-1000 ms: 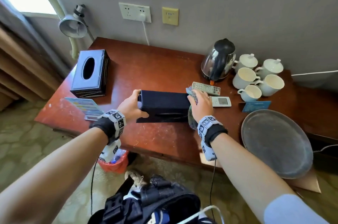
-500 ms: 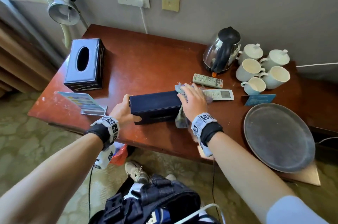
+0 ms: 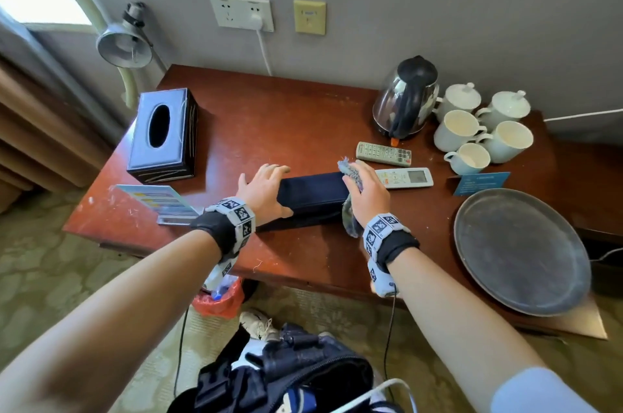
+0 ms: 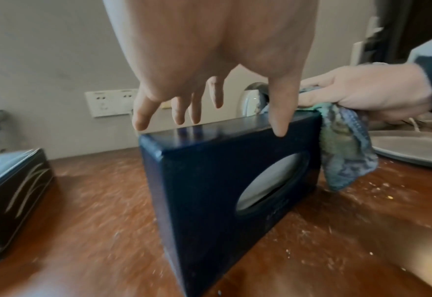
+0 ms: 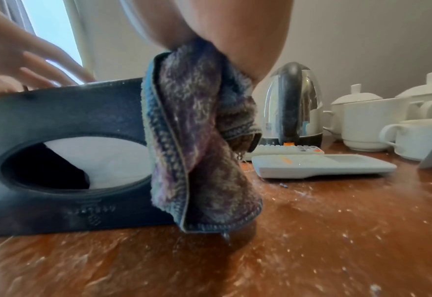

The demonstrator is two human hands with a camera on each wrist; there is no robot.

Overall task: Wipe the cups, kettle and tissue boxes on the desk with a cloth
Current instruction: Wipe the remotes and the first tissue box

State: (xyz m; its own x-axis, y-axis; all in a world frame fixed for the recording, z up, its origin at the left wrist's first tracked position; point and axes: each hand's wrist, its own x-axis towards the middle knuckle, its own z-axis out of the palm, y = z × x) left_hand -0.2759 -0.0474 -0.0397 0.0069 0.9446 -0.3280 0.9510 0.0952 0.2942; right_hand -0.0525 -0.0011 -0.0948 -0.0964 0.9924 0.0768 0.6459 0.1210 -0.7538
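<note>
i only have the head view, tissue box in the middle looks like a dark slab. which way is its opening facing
Observer: The tissue box stands on its long side; the oval opening faces the person, tissue showing inside.
Operator: left hand gripping it?
Observer: No. The left hand has straight fingers, thumb on the top front edge.
Operator: where's the cloth
Observer: The cloth hangs from the right hand over the box's right end, nearly reaching the desk.

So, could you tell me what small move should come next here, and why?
Probably sweep the cloth leftward along the box top. The right hand presses it at the right end only, while the left hand steadies the box, which stands on its side.
</note>
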